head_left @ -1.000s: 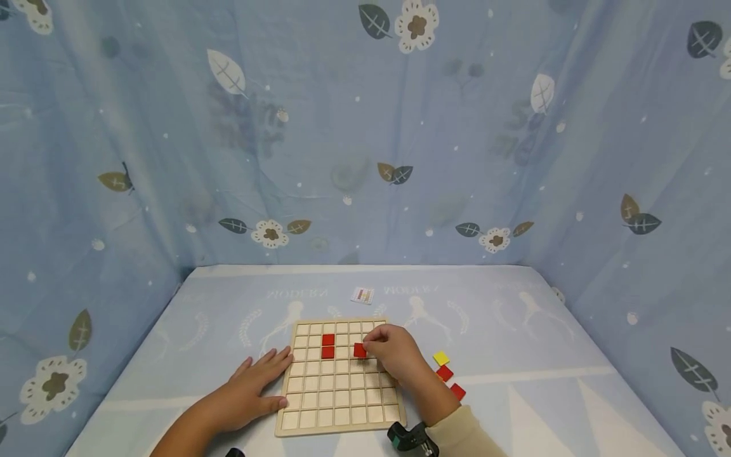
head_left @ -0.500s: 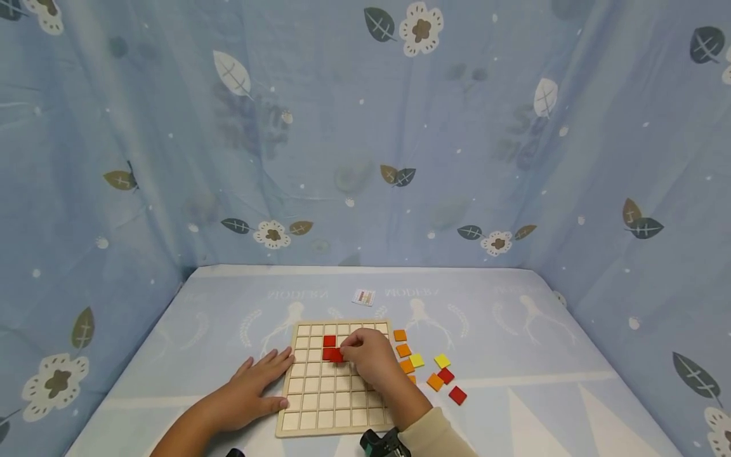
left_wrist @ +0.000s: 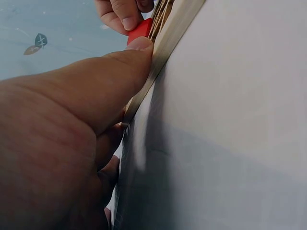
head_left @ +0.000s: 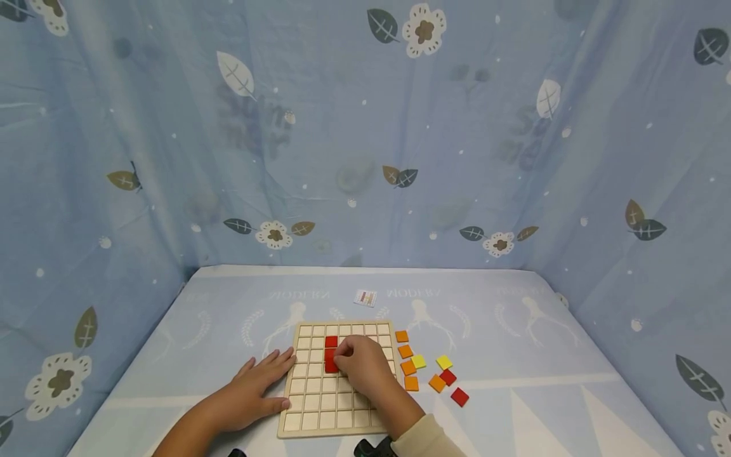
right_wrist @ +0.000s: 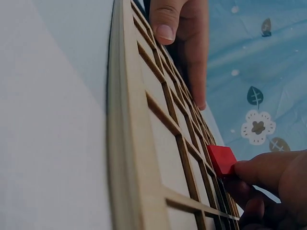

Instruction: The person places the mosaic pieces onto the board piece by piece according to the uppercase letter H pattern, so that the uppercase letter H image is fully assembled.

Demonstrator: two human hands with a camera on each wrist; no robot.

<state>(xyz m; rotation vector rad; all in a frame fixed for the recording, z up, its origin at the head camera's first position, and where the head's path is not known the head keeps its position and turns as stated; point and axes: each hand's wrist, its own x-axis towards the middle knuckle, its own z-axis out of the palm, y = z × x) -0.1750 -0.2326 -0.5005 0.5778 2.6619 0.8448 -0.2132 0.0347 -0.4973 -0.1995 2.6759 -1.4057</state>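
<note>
A wooden grid board [head_left: 320,403] lies on the table, with red square tiles [head_left: 331,341] in one column near its upper middle. My right hand [head_left: 365,365] pinches another red tile [right_wrist: 223,160] between thumb and fingers, just below those. In the right wrist view that tile is tilted against the grid, and in the head view my fingers cover part of it. At the board's left edge, my left hand [head_left: 251,393] lies with fingers extended, fingertips and thumb touching the frame.
Orange tiles [head_left: 408,367], yellow tiles [head_left: 444,362] and loose red tiles [head_left: 459,397] are scattered right of the board. A small printed card [head_left: 365,298] lies behind it. Patterned blue fabric [head_left: 354,127] hangs around the table's back and sides.
My right hand has carried the red tile leftward across the board, then slightly toward me, to the red column. Orange tiles formerly behind the arm now show. My left hand stays put.
</note>
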